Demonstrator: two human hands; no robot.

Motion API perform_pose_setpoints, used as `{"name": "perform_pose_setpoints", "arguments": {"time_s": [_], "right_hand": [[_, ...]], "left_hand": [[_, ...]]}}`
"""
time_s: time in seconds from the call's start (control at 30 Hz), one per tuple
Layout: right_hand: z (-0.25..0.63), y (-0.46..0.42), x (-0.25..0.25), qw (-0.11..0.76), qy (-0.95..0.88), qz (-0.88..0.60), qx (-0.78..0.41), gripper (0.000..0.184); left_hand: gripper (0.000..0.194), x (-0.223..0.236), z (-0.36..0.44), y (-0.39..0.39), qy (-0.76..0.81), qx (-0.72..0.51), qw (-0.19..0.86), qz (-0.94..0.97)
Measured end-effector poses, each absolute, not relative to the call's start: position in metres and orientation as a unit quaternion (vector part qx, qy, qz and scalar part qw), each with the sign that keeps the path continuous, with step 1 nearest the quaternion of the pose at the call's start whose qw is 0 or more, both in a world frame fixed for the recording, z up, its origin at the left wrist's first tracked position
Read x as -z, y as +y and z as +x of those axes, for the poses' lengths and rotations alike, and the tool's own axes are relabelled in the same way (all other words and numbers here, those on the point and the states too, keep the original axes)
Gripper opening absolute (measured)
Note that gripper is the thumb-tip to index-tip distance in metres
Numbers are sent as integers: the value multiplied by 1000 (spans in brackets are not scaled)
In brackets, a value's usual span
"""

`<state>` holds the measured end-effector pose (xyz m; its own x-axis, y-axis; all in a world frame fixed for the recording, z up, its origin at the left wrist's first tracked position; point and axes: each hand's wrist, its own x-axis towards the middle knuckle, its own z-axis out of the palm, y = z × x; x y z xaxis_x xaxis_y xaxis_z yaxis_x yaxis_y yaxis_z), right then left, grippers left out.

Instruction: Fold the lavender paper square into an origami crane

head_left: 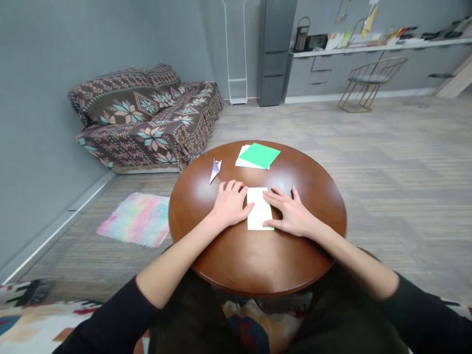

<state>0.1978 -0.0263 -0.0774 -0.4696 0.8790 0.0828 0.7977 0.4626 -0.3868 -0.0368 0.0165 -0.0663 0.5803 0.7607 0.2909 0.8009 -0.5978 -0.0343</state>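
Note:
A white sheet of paper [259, 210] with thin green edges lies flat on the round brown table [250, 260], in front of me. My left hand [232, 202] rests at its left edge, the thumb on the paper and the other fingers stretched toward the upper left corner. On the opposite side my right hand [289, 212] is spread, with thumb and fingertips touching the right edge. Neither hand grips anything. Beyond the hands lies a green sheet [261, 155] on top of several white sheets [243, 162]. A small white and purple folded paper piece [216, 169] stands to the left.
Behind the table at left is a sofa [147, 113] under a patterned cover. A pastel fluffy rug [136, 219] lies on the floor. Along the far wall stand a grey fridge [276, 54], a kitchen counter [332, 51] and a gold-framed chair [368, 78].

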Motion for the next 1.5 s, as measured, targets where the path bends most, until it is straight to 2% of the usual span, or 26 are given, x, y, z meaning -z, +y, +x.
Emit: {"name": "perform_pose_setpoints", "arguments": {"time_s": [0.33, 0.9, 1.17, 1.33, 1.4, 1.5], "right_hand": [[198, -26, 78, 140, -844, -496, -149, 89], [198, -27, 78, 137, -842, -501, -145, 90], [198, -27, 79, 142, -842, -501, -142, 89], [198, -27, 78, 137, -843, -500, -144, 90], [197, -28, 78, 138, -844, -499, -144, 89], [197, -28, 78, 141, -845, -495, -144, 88]], "left_hand": [[32, 56, -42, 2, -399, 125, 66, -906], [24, 51, -59, -69, -348, 132, 3, -928], [22, 46, -64, -83, -312, 171, -69, -932], [31, 53, -51, -50, -397, 212, -74, -890], [37, 59, -44, -32, -391, 196, -73, -896], [56, 70, -37, -13, -380, 132, -51, -914]]}}
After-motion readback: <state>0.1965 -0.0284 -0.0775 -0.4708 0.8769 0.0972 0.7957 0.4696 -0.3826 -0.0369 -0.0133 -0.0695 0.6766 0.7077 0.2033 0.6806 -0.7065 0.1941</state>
